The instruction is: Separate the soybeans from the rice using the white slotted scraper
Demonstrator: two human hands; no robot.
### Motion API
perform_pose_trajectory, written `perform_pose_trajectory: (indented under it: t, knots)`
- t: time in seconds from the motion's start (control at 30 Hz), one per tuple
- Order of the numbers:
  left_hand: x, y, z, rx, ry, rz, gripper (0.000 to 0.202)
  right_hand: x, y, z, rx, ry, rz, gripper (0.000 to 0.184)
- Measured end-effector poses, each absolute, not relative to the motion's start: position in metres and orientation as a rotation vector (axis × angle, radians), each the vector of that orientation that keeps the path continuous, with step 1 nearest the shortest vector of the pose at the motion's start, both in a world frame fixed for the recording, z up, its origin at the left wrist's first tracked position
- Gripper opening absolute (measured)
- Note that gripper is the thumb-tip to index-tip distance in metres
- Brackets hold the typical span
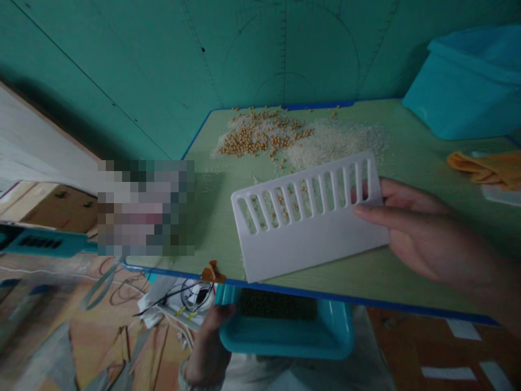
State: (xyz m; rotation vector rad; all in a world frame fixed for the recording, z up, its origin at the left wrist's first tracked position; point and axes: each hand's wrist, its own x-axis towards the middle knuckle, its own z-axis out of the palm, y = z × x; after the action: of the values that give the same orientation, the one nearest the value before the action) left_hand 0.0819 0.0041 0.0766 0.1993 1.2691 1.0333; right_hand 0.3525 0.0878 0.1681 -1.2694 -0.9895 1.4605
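Observation:
My right hand (419,228) grips a white slotted plastic plate (313,247) by its right end, thumb on the front face. The plate is tilted over the table (411,282), its row of slots along the upper side. Through the slots a few yellow beans show. Behind it lie a spread of soybeans (246,140) and a heap of white rice-like grains (342,142), partly mixed. Below the table's front edge, my left hand (211,339) holds the left rim of a blue tray (288,342). Small dark grains (277,304) fill the tray's far part.
A teal fabric bin (468,87) stands at the back right, with an orange cloth (490,165) before it. Brown tape (212,271) sticks to the front edge. Cables (195,293) lie below left. A blurred-out patch covers the table's left side. A green wall (252,49) rises behind.

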Motion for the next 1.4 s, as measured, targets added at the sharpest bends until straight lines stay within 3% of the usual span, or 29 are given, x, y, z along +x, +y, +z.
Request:
perform_pose_trajectory:
  t: [0.37, 0.63, 1.03, 1.2, 1.4]
  knots:
    - [0.0756, 0.0017, 0.0705, 0.203, 1.287, 0.969, 0.028, 0.3539, 0.0934, 0.1698, -1.339, -0.988, 1.323, 0.012]
    - [0.0765, 0.0007, 0.0734, 0.174, 1.298, 0.984, 0.047, 0.3534, 0.0923, 0.1731, -1.337, -0.980, 1.330, 0.009]
    - [0.0799, 0.0021, 0.0749, 0.220, 1.254, 0.988, 0.029, 0.3585, 0.0907, 0.1661, -1.375, -1.051, 1.313, 0.016]
    - [0.0809, 0.0021, 0.0753, 0.213, 1.244, 0.989, 0.024, 0.3559, 0.0926, 0.1685, -1.375, -1.012, 1.305, 0.011]
    - [0.0792, 0.0000, 0.0723, 0.186, 1.216, 0.976, 0.037, 0.3594, 0.0916, 0.1674, -1.386, -1.022, 1.304, 0.015]
